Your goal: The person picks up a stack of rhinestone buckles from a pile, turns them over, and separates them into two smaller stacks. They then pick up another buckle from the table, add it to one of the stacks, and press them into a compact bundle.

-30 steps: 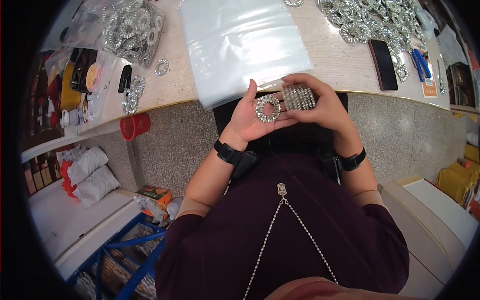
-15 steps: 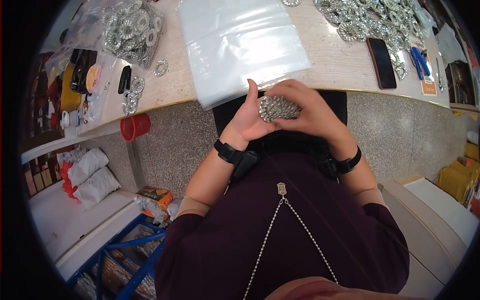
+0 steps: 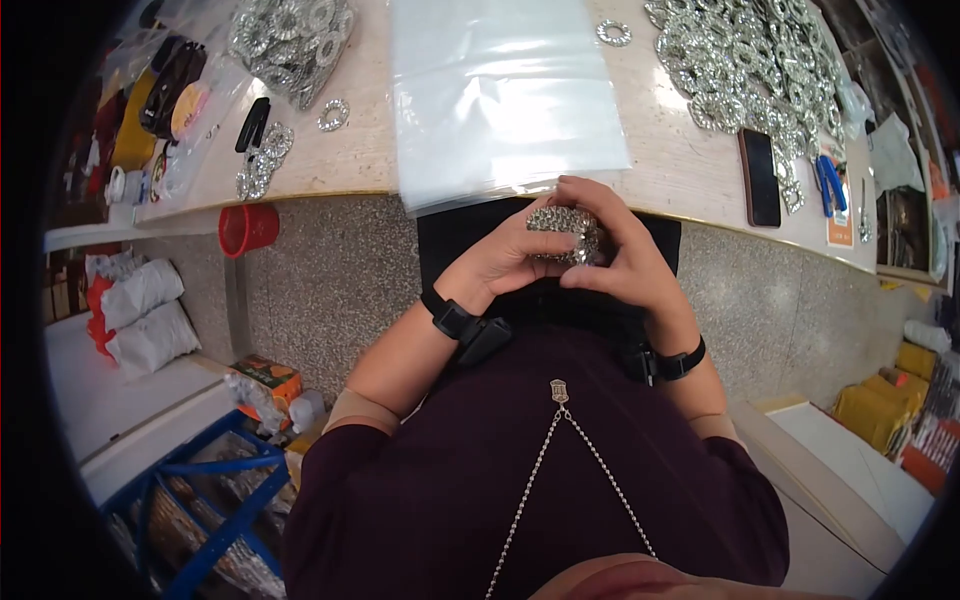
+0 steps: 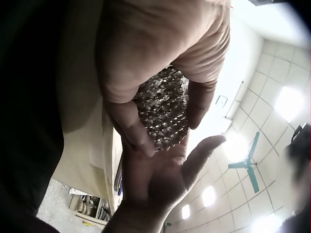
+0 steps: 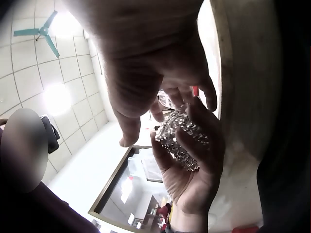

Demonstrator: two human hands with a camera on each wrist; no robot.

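Note:
A stack of silver rhinestone rings (image 3: 563, 230) sits between both hands, just in front of the table edge and above the person's lap. My left hand (image 3: 528, 238) cups it from the left with fingers curled round it. My right hand (image 3: 592, 244) closes over it from the right. In the left wrist view the thumb and a finger of the left hand (image 4: 165, 104) pinch the stack (image 4: 163, 116), with the right palm (image 4: 160, 179) beneath. The right wrist view shows the stack (image 5: 182, 138) lying in the left hand (image 5: 194, 179) under the right hand's fingers (image 5: 182, 94).
A pile of clear plastic bags (image 3: 510, 90) lies on the table (image 3: 680, 150) just beyond the hands. Many loose rings (image 3: 750, 50) lie far right, beside a phone (image 3: 760, 178) and a blue tool (image 3: 830, 185). A bag of rings (image 3: 290, 40) sits far left; a red cup (image 3: 247, 228) hangs below the edge.
A second ago a single ring lay on my open left palm and my right hand held the stack apart. The stack came onto the ring, and both hands now close round it.

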